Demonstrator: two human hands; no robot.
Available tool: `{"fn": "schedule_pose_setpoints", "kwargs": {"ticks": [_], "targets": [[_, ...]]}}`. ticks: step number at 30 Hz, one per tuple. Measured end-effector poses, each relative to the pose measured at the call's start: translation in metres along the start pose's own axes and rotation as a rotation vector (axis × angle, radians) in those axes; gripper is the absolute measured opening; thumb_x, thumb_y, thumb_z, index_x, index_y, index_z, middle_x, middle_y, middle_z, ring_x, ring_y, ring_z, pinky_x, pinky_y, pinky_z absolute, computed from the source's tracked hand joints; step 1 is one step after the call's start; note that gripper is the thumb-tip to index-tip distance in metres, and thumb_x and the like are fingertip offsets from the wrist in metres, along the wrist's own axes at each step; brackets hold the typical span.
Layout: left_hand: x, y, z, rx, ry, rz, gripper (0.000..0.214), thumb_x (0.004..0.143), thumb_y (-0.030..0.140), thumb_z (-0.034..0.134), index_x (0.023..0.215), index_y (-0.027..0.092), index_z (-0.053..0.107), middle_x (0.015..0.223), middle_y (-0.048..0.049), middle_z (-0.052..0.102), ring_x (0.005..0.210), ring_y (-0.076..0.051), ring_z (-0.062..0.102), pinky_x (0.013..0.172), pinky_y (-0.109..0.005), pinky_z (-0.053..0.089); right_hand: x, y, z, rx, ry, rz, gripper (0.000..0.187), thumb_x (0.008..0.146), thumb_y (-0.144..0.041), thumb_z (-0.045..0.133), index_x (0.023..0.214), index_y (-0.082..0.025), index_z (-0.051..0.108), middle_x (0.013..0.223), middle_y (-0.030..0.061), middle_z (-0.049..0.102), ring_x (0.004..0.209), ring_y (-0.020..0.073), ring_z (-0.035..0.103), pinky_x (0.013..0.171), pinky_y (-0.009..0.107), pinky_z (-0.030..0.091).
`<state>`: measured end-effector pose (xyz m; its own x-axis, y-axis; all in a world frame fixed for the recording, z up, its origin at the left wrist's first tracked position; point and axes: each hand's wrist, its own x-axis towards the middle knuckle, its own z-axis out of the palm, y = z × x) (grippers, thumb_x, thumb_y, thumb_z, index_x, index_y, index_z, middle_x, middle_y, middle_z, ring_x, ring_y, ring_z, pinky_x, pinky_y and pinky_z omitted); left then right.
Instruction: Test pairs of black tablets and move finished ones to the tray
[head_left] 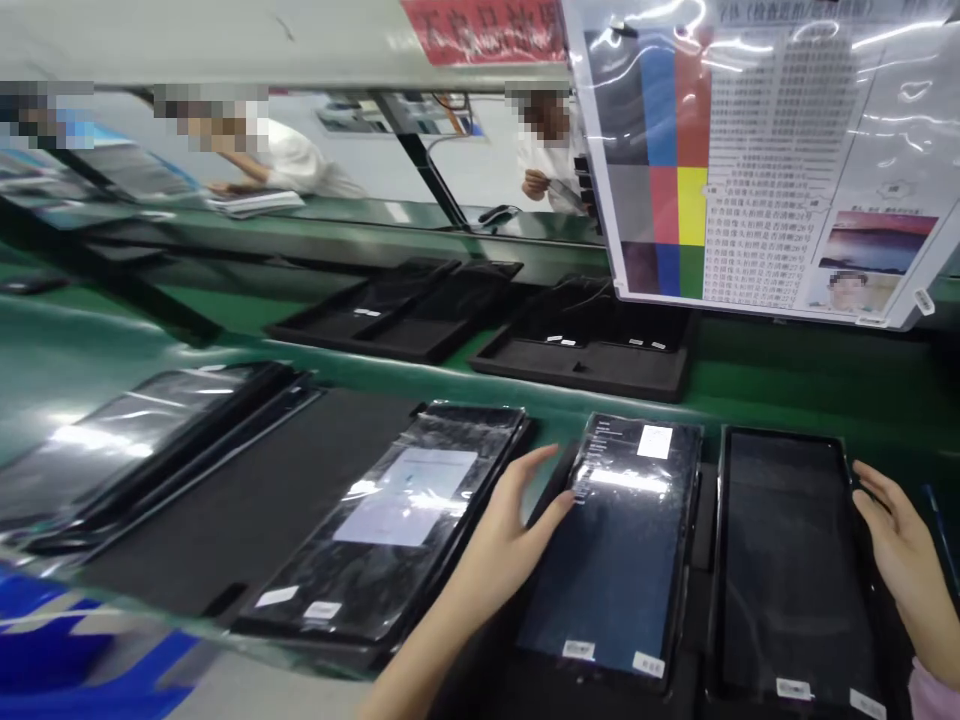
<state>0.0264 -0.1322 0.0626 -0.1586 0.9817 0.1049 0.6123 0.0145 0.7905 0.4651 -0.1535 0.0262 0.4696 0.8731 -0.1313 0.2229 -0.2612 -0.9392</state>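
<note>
My left hand is open, thumb and fingers spread, at the left edge of a lit tablet with a white square near its top. The thumb tip meets or nearly meets that edge. At the right edge of a dark-screened tablet is my right hand, its fingers a little bent and apart; whether they touch the edge is unclear. Both tablets carry small white labels at the bottom and rest on black trays. Left of my left hand, a film-wrapped tablet shows a pale window on its screen.
More film-covered tablets lie stacked at the left beside a black foam tray. Behind are black trays holding tablets. A hanging sheet with colour blocks fills the upper right. Co-workers sit across the line.
</note>
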Motion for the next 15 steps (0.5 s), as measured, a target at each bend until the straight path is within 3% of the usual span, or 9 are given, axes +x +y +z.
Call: {"fn": "schedule_pose_setpoints", "kwargs": {"ticks": [4,10,15], "targets": [[-0.024,-0.023,0.008,-0.177,0.006,-0.135,0.06,0.091,0.057,0.065,0.141,0.027,0.052,0.16,-0.0135,0.053,0.156,-0.038,0.042,0.132,-0.061,0.03,-0.024,0.013,-0.017,-0.085,-0.071,-0.019,0.071,0.088,-0.073,0.071,0.148,-0.038,0.056,0.163,0.0013,0.05,0.153,0.0379,0.042,0.128,0.059,0.033],[-0.022,-0.031,0.018,-0.21,-0.009,-0.123,0.066,0.09,0.059,0.067,0.145,0.027,0.051,0.163,-0.0128,0.051,0.159,-0.035,0.038,0.134,-0.058,0.025,-0.06,0.005,-0.019,-0.184,-0.138,-0.013,0.076,0.094,-0.07,0.064,0.16,-0.038,0.044,0.171,0.0049,0.038,0.156,0.0414,0.036,0.127,0.064,0.031],[-0.021,-0.036,0.017,-0.153,-0.037,-0.078,0.068,0.092,0.061,0.065,0.151,0.032,0.049,0.166,-0.0087,0.049,0.16,-0.035,0.036,0.134,-0.061,0.023,-0.07,-0.009,-0.015,-0.215,-0.157,-0.046,0.076,0.095,-0.067,0.063,0.161,-0.038,0.041,0.173,0.0035,0.031,0.159,0.0404,0.029,0.128,0.062,0.03]]}}
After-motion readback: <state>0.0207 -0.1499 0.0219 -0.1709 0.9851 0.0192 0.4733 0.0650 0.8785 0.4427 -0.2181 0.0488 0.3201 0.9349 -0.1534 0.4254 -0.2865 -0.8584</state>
